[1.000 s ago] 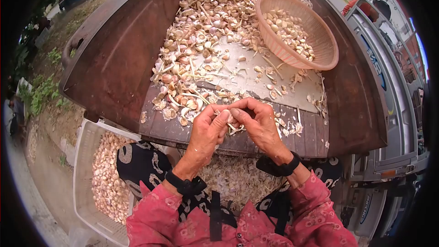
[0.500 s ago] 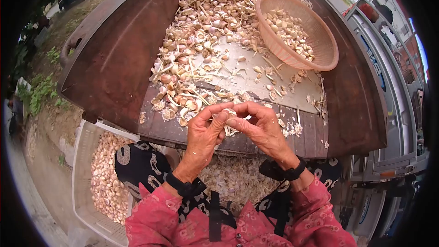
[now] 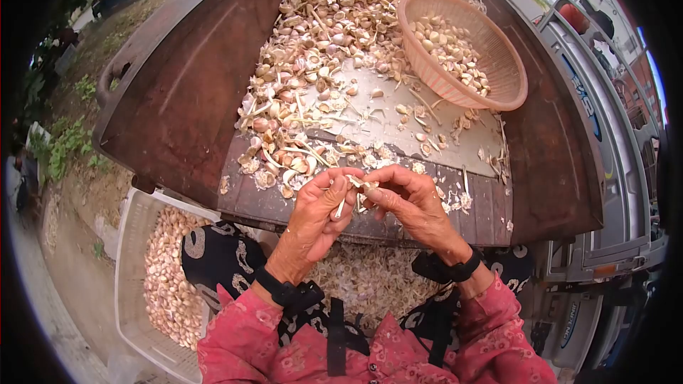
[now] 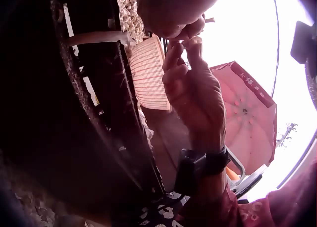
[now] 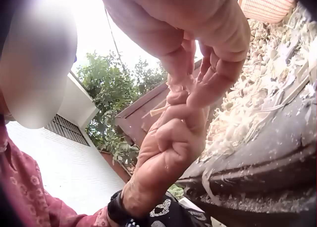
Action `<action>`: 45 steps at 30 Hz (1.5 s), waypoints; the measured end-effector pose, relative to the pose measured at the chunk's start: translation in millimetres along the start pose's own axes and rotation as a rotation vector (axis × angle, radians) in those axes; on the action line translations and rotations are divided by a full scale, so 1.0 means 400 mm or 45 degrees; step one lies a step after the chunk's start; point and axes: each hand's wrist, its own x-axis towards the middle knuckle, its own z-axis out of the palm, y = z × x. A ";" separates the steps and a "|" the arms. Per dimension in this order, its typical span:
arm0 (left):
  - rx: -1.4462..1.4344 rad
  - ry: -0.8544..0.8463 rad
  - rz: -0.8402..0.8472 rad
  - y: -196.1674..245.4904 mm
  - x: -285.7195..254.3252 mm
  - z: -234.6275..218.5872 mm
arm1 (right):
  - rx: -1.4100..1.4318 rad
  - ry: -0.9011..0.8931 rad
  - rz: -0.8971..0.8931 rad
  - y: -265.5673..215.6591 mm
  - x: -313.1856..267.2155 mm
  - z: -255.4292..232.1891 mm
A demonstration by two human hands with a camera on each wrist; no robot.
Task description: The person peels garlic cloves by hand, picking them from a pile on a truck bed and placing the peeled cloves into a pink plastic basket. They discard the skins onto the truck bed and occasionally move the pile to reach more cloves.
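Near the front edge of the truck bed, my left hand (image 3: 311,219) and right hand (image 3: 421,212) meet fingertip to fingertip. Between thumbs and forefingers both pinch a piece of garlic (image 3: 361,184) with pale, papery skin. A thin dry stem (image 3: 340,208) sticks down beside the left fingers, and it also shows in the right wrist view by the left hand (image 5: 171,143). Fingers cover most of the garlic. Just beyond the hands lies a heap of unpeeled garlic cloves (image 3: 320,64), mixed with stems and loose skins.
A pink plastic basket (image 3: 509,78) holding pale cloves stands at the right of the bed. Rusty side walls (image 3: 185,92) flank the heap. A white crate (image 3: 131,291) of cloves sits low at the left; shed skins (image 3: 377,277) lie below, between the knees.
The fingertips have drawn slightly apart, and the right hand has shifted a little right. More whitish skin and a stem now show between them. Basket and heap look the same.
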 end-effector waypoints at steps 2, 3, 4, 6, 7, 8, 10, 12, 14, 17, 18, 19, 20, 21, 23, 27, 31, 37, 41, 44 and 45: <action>-0.027 0.014 -0.017 -0.001 -0.009 0.012 | 0.227 -0.009 0.098 -0.012 -0.011 -0.001; -0.051 0.028 -0.035 0.000 -0.016 0.022 | 0.274 0.005 0.102 -0.023 -0.016 -0.003; -0.038 0.023 -0.032 0.007 -0.027 0.038 | 0.323 0.019 0.099 -0.029 -0.017 -0.006; 0.010 -0.082 -0.003 0.022 -0.060 0.079 | 0.455 0.029 0.090 -0.023 -0.023 -0.016; 0.020 -0.083 -0.008 0.026 -0.074 0.095 | 0.580 0.035 0.098 -0.020 -0.028 -0.020; 0.072 -0.109 0.025 0.029 -0.086 0.110 | 0.543 0.029 0.095 -0.022 -0.031 -0.024; 0.134 -0.149 0.112 0.032 -0.112 0.134 | 0.358 0.061 0.060 -0.027 -0.045 -0.017; 0.303 -0.288 0.303 0.050 -0.167 0.192 | 0.065 0.101 -0.065 -0.051 -0.059 -0.007; 0.337 -0.699 0.395 0.090 -0.230 0.257 | 0.108 0.088 -0.012 -0.068 -0.079 -0.003; 0.278 -1.089 -0.682 0.204 -0.262 0.288 | 0.043 0.046 -0.009 -0.074 -0.094 -0.006; 0.240 -1.103 -0.435 0.179 -0.268 0.303 | -0.033 -0.010 -0.064 -0.070 -0.095 -0.010; 0.199 -1.107 -0.187 0.148 -0.275 0.321 | -0.107 -0.068 -0.117 -0.066 -0.096 -0.012; 0.158 -1.101 0.060 0.115 -0.285 0.337 | -0.102 -0.065 -0.113 -0.064 -0.097 -0.010; 0.115 -1.086 0.306 0.090 -0.294 0.350 | -0.092 -0.063 -0.107 -0.062 -0.102 -0.008; 0.079 -1.066 0.558 0.086 -0.301 0.358 | -0.051 -0.031 -0.055 -0.063 -0.105 -0.010; 0.143 -1.093 0.377 0.125 -0.290 0.367 | 0.180 0.027 0.065 -0.052 -0.119 -0.001; 0.096 -1.111 0.297 0.129 -0.274 0.370 | 0.094 0.018 0.069 -0.043 -0.127 -0.013; 0.376 -1.145 0.225 0.157 -0.281 0.362 | 0.112 0.091 0.067 -0.024 -0.138 -0.021; 0.298 -1.149 0.232 0.129 -0.287 0.334 | 0.056 0.058 0.106 -0.014 -0.136 -0.034; 0.334 -0.961 0.407 0.081 -0.289 0.289 | 0.066 0.119 0.090 -0.015 -0.131 -0.030; 0.338 -0.909 0.469 0.078 -0.277 0.292 | 0.073 0.159 0.042 -0.018 -0.130 -0.034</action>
